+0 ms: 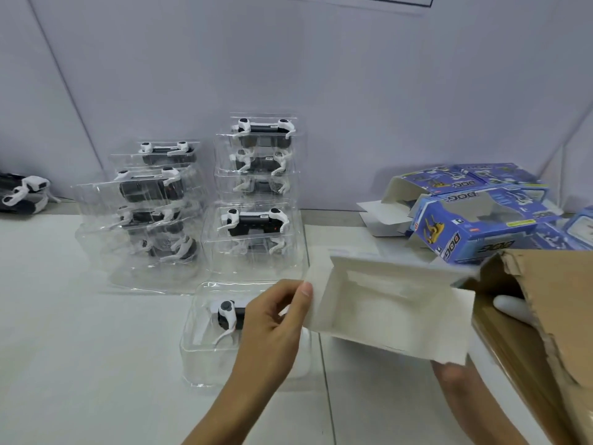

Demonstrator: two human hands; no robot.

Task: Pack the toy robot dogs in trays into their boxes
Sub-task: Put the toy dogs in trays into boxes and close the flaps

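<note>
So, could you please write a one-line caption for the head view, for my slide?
Left hand holds an open toy box by its flap, above a trayed robot dog, beside stacked trays.

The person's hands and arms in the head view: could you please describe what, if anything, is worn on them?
The left hand and its forearm are bare: no glove, sleeve, watch or ring shows. The right hand is mostly hidden behind the open white box; only a bare stretch of wrist and forearm shows, with no sleeve. Its fingers cannot be seen.
</note>
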